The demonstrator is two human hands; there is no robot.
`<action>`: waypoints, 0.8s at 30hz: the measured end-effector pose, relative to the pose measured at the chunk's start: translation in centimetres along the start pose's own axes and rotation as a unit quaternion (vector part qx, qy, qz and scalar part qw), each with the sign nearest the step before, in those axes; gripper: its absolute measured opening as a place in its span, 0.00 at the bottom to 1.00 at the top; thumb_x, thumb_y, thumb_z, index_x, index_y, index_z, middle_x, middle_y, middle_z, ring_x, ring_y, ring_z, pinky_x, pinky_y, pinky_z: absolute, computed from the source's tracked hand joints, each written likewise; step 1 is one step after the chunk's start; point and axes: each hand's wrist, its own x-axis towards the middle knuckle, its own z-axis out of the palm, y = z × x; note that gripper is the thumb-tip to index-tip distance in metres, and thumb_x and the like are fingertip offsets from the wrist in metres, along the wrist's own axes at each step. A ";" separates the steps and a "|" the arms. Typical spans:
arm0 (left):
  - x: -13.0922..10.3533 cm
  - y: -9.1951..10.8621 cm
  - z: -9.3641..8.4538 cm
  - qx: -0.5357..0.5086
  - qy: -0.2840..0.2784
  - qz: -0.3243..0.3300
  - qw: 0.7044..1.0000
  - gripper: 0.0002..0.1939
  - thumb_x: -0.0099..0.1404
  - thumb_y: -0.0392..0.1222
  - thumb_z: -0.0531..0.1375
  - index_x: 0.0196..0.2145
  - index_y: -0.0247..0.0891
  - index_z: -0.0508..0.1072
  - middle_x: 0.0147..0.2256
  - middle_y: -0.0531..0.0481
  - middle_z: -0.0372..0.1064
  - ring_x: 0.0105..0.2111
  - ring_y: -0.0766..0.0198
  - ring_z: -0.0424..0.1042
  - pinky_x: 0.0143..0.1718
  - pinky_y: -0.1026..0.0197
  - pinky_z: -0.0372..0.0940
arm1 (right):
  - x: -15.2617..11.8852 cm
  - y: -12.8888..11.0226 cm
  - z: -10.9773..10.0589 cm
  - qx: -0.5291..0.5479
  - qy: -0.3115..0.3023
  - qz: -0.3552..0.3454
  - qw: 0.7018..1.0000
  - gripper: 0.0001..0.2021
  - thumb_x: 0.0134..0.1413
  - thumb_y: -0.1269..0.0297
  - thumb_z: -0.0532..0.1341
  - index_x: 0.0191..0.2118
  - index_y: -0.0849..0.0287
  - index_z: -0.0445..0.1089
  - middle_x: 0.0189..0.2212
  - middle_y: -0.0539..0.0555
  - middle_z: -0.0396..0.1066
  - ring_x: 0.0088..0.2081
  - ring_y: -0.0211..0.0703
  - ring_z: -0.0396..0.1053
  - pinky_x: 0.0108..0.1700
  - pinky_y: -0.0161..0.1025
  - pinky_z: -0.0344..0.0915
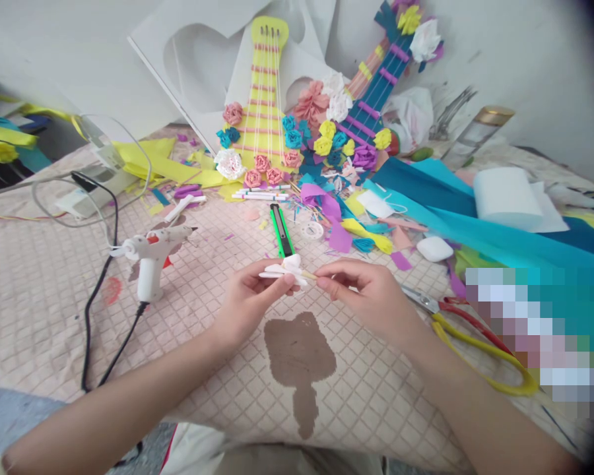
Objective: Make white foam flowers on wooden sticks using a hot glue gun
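Between the fingers of my left hand is a small white paper flower-like piece, with folded petal-shaped strips sticking out to the left. My right hand pinches a thin wooden stick at its right end. The stick's other end meets the white paper; whether it is fixed there I cannot tell. Just beyond my fingers lies a green box cutter. A white hot glue gun stands to the left, nozzle pointing right. Scissors with red and yellow handles lie partly beneath my right forearm.
A yellow paper guitar and a blue one with paper roses lean at the back. Colourful scraps, a white roll and blue sheets cover the right side. The glue gun's black cord loops at left.
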 end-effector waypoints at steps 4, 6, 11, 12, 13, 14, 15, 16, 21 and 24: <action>-0.1 0.1 0.2 -0.005 0.006 -0.005 1.000 0.05 0.56 0.39 0.62 0.30 0.35 0.73 0.23 0.55 0.71 0.26 0.72 0.69 0.30 0.71 0.65 | 0.0 0.2 -0.1 0.006 0.005 0.003 1.000 0.04 0.48 0.65 0.62 0.31 0.57 0.74 0.30 0.51 0.75 0.31 0.38 0.70 0.31 0.34 0.66; -0.1 0.1 0.2 -0.010 0.008 -0.006 1.000 0.05 0.56 0.39 0.63 0.30 0.35 0.73 0.24 0.55 0.71 0.25 0.72 0.69 0.30 0.71 0.65 | 0.1 0.2 -0.2 0.009 0.008 0.003 1.000 0.04 0.48 0.65 0.62 0.31 0.57 0.74 0.30 0.51 0.75 0.31 0.39 0.70 0.32 0.35 0.66; -0.2 0.1 0.3 -0.025 0.014 0.002 1.000 0.06 0.55 0.39 0.63 0.32 0.36 0.74 0.24 0.55 0.71 0.25 0.72 0.70 0.30 0.70 0.66 | 0.2 0.3 -0.4 0.012 -0.005 0.003 1.000 0.05 0.48 0.64 0.62 0.31 0.57 0.74 0.29 0.51 0.75 0.30 0.38 0.70 0.32 0.35 0.66; -0.2 0.1 0.3 -0.027 0.016 0.005 1.000 0.06 0.55 0.39 0.63 0.32 0.36 0.74 0.24 0.55 0.71 0.25 0.72 0.70 0.30 0.70 0.66 | 0.2 0.3 -0.4 0.015 -0.007 0.003 1.000 0.05 0.48 0.64 0.62 0.31 0.57 0.74 0.29 0.51 0.75 0.30 0.38 0.70 0.32 0.35 0.67; -0.2 0.0 0.2 -0.028 0.016 0.007 0.999 0.06 0.55 0.39 0.63 0.32 0.36 0.74 0.24 0.55 0.71 0.26 0.71 0.70 0.30 0.70 0.66 | 0.2 0.3 -0.4 0.017 -0.006 0.004 1.000 0.05 0.48 0.64 0.62 0.31 0.57 0.74 0.30 0.51 0.75 0.30 0.38 0.70 0.32 0.35 0.67; -0.2 0.0 0.2 -0.027 0.017 0.009 0.999 0.06 0.55 0.39 0.63 0.32 0.36 0.74 0.24 0.55 0.71 0.26 0.71 0.70 0.30 0.70 0.66 | 0.2 0.3 -0.4 0.020 -0.004 0.004 1.000 0.05 0.48 0.63 0.62 0.32 0.57 0.74 0.30 0.51 0.75 0.30 0.38 0.70 0.33 0.35 0.67; -0.2 -0.1 0.2 -0.026 0.018 0.011 0.999 0.06 0.55 0.39 0.63 0.32 0.36 0.74 0.24 0.54 0.71 0.26 0.71 0.70 0.30 0.69 0.66 | 0.2 0.3 -0.4 0.022 -0.002 0.003 1.000 0.05 0.48 0.63 0.62 0.32 0.57 0.74 0.30 0.51 0.75 0.31 0.38 0.70 0.33 0.35 0.67; -0.2 -0.1 0.2 -0.025 0.018 0.012 0.999 0.06 0.55 0.39 0.63 0.32 0.36 0.74 0.24 0.54 0.72 0.26 0.71 0.70 0.30 0.69 0.66 | 0.2 0.3 -0.5 0.024 0.000 0.003 1.000 0.05 0.48 0.63 0.63 0.32 0.57 0.74 0.30 0.51 0.75 0.31 0.38 0.71 0.33 0.36 0.67; -0.3 -0.1 0.1 -0.024 0.017 0.014 0.999 0.06 0.55 0.40 0.63 0.32 0.37 0.74 0.24 0.55 0.72 0.26 0.70 0.71 0.30 0.69 0.66 | 0.2 0.3 -0.6 0.029 -0.003 0.007 1.000 0.05 0.47 0.63 0.63 0.31 0.57 0.74 0.30 0.51 0.75 0.30 0.39 0.70 0.32 0.36 0.67; -0.3 -0.1 0.1 -0.021 0.017 0.019 0.999 0.05 0.55 0.40 0.63 0.31 0.37 0.75 0.23 0.55 0.72 0.26 0.71 0.70 0.29 0.70 0.66 | 0.2 0.2 -0.7 0.025 -0.009 0.011 1.000 0.06 0.48 0.62 0.63 0.31 0.57 0.74 0.30 0.52 0.75 0.31 0.39 0.71 0.32 0.36 0.67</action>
